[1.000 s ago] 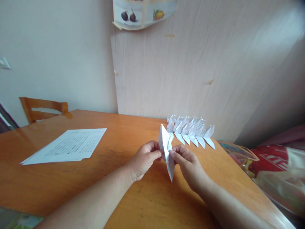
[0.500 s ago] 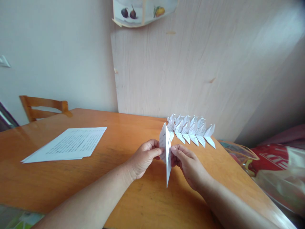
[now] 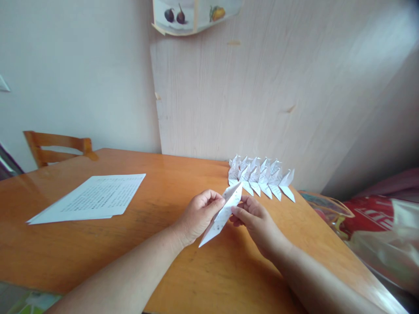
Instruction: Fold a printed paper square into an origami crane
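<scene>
Above the wooden table, a piece of folded white paper (image 3: 221, 219) with printed marks is held between both hands, pointed at its top and bottom ends. My left hand (image 3: 200, 215) pinches its left side, thumb on the near face. On the other side, my right hand (image 3: 253, 220) grips the right edge between thumb and fingers. Some of the right fingertips are hidden behind the paper. Just beyond the hands, several folded paper figures (image 3: 264, 176) with upright points stand close together in rows.
Printed paper sheets (image 3: 94, 196) lie stacked on the table (image 3: 157, 261) at the left. A wooden chair (image 3: 60, 141) stands beyond the left edge. Red and white bags (image 3: 366, 213) sit beyond the right edge. A wall rises behind the table, with a fruit picture (image 3: 193, 17) on it.
The folded paper has turned from nearly upright and edge-on to a slant, its lower tip swinging left and its printed face now showing. Both hands keep their hold.
</scene>
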`<state>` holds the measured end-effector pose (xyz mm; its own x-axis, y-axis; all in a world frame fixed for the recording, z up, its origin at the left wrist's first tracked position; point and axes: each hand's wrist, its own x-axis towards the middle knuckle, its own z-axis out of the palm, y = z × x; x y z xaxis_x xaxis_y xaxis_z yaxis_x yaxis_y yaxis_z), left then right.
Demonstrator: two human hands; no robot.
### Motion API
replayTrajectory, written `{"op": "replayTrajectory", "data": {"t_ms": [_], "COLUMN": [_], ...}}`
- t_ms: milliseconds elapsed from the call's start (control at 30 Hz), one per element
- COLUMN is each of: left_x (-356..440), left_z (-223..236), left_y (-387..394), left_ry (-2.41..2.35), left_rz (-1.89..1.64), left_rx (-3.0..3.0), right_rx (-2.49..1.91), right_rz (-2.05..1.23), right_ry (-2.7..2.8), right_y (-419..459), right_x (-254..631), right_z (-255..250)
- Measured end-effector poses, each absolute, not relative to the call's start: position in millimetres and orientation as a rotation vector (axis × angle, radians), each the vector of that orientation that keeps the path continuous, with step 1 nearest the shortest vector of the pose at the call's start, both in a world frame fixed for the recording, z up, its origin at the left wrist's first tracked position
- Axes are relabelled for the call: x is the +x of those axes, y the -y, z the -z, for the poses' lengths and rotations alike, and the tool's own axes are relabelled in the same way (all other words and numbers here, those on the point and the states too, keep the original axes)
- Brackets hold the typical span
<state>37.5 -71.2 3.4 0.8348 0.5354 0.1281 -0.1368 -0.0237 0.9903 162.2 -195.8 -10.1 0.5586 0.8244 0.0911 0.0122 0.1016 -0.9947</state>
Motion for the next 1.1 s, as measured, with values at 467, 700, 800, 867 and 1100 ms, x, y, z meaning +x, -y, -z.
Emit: {"op": "replayTrajectory", "data": {"t_ms": [467, 700, 800, 867, 1100], "left_x": [45, 43, 42, 41, 39], "left_z": [27, 29, 28, 27, 23], "left_y": [63, 57, 55, 55, 56], "left_ry": [-0.372, -0.29, -0.309, -0.326, -0.306], "left_rz": [-0.467, -0.536, -0.477, -0.457, -0.481], "left_rx": [2.047, 2.402, 2.516, 2.568, 2.674], "right_rx": [-1.782, -1.894, -1.968, -1.994, -1.937], "right_rz": [-0.055, -0.083, -0.076, -0.065, -0.049], "right_ry": [1.28, 1.439, 1.513, 1.562, 1.676], "right_y": [195, 196, 196, 196, 199], "right_x": [184, 178, 180, 181, 179], "right_z": [28, 27, 29, 28, 22]}}
